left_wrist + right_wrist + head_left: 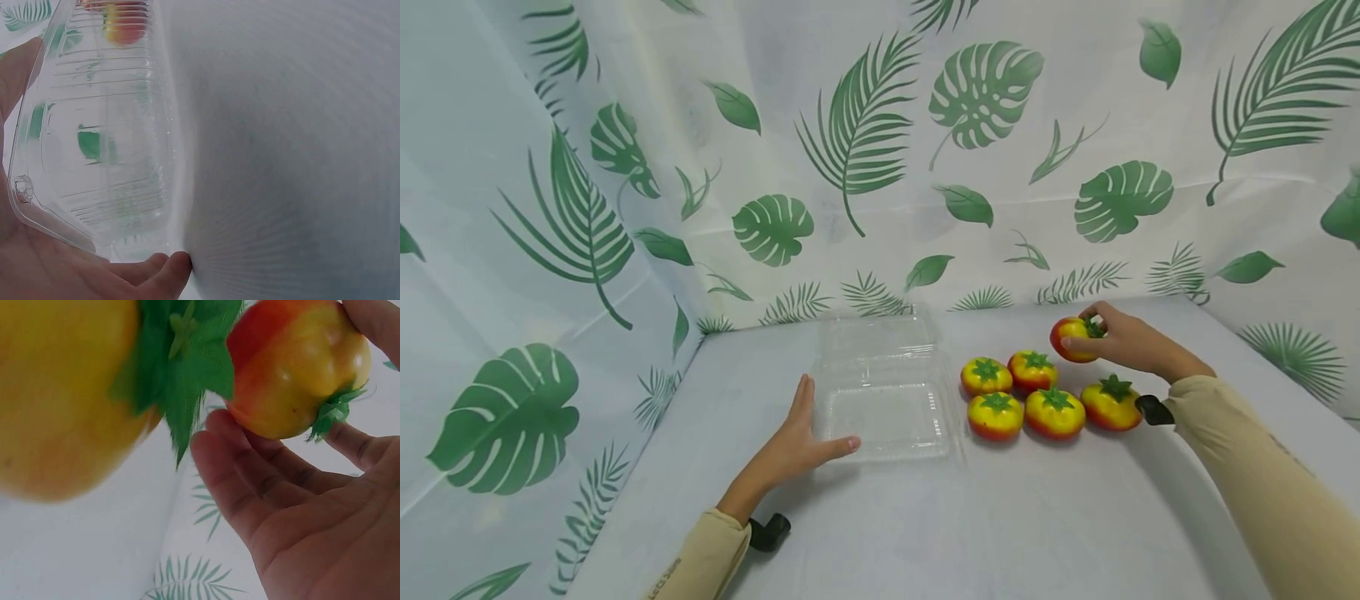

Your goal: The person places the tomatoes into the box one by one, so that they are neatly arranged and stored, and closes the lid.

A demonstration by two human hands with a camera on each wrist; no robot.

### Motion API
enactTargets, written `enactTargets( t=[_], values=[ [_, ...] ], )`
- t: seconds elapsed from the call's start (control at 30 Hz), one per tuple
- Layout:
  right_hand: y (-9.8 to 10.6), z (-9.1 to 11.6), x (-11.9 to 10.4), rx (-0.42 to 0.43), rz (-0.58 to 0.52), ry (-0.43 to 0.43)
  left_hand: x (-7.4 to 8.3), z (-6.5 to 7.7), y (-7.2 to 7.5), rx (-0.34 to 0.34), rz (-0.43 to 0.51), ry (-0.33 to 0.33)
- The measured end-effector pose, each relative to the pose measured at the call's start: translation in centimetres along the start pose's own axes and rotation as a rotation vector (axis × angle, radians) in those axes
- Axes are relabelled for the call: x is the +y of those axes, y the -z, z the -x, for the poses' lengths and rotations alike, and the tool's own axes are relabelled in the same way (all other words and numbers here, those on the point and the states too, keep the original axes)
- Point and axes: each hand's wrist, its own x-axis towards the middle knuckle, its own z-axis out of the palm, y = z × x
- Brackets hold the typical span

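My right hand (1131,340) grips an artificial tomato (1066,335), red and yellow with a green leafy top, raised at the back of a group. In the right wrist view, the thumb and fingers are around this held tomato (294,369). Several more tomatoes, among them a front right one (1108,410), stand on the table below, tops up. My left hand (793,448) is at the left side and near corner of a clear plastic clamshell box (883,421), its fingers straight and thumb spread. The box lies unfolded, lid toward the back.
A white cloth covers the table (910,525). Behind and to the left hangs a white curtain (880,150) printed with green leaves. The tomatoes stand close together just right of the box.
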Motion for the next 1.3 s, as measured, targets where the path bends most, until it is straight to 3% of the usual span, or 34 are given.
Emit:
enactTargets(
  t=[0.27,0.63,1.1,1.3],
  values=[
    [-0.2,-0.5,-0.9,0.054,-0.061,0.009,-0.2,0.0,0.1,-0.012,-0.005,-0.014],
    [-0.5,-1.0,-4.0,0.087,-0.124,0.058,-0.3,0.0,0.2,-0.019,-0.004,-0.034],
    [-2.9,-1.7,-7.9,0.127,-0.286,0.108,-0.1,0.2,0.3,-0.021,-0.005,-0.026],
    [-4.2,-2.3,-9.9,0.124,-0.295,0.125,0.0,0.1,0.2,-0.023,-0.001,-0.017]
  ],
)
